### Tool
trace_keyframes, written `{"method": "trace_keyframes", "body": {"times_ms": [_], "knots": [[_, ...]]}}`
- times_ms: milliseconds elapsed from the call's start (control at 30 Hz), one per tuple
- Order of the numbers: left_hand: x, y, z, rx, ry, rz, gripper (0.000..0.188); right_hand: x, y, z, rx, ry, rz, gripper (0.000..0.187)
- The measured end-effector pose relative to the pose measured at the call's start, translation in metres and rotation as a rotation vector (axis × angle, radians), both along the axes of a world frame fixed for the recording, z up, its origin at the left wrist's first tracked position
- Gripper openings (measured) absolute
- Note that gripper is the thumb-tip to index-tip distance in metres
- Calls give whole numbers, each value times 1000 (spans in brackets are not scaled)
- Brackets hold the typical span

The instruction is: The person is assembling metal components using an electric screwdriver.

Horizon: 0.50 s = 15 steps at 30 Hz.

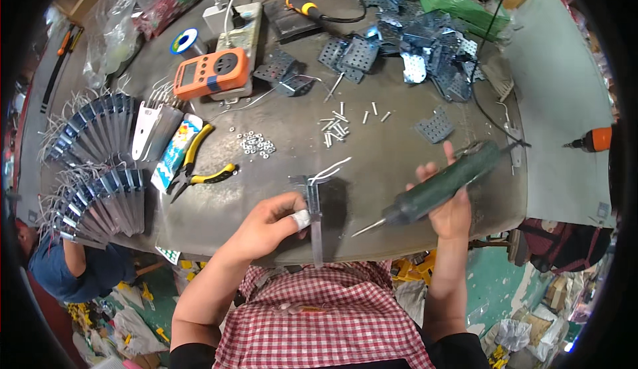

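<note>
My left hand (276,224), with a white wrap on one finger, pinches a narrow metal strip part (314,203) upright near the table's front edge. Two white wires stick out from its top. My right hand (453,213) holds a dark green electric screwdriver (442,183); its fingers are partly spread behind the body. The screwdriver's bit points down and left, apart from the strip part. Beyond the hands lie loose screws (335,128) and a heap of small nuts (257,144). Yellow-and-black pliers (193,163) lie left of the nuts.
Fanned stacks of wired metal strips (100,126) cover the left side. An orange meter (211,74) sits by a power strip (240,33). Perforated metal plates (435,43) are piled at the back right, with one plate (435,126) nearer. A black cord (475,93) runs to the screwdriver.
</note>
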<state>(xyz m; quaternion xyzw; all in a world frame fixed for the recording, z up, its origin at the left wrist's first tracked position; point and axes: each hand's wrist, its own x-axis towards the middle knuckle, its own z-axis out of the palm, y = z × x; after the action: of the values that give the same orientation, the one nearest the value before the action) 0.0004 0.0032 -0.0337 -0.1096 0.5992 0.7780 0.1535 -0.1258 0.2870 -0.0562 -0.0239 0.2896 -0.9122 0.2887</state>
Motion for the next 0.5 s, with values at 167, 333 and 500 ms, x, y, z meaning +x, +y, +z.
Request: {"method": "trace_keyframes", "body": {"times_ms": [167,333,500], "knots": [[1,2,0,-48,-11,-34,9,24,-20,5,126,177,83,89],[1,3,0,12,-22,-51,12,27,-26,19,40,135,22,77],[0,-1,-3,37,12,-59,10,25,-28,-13,-215,-131,-121,61]]}}
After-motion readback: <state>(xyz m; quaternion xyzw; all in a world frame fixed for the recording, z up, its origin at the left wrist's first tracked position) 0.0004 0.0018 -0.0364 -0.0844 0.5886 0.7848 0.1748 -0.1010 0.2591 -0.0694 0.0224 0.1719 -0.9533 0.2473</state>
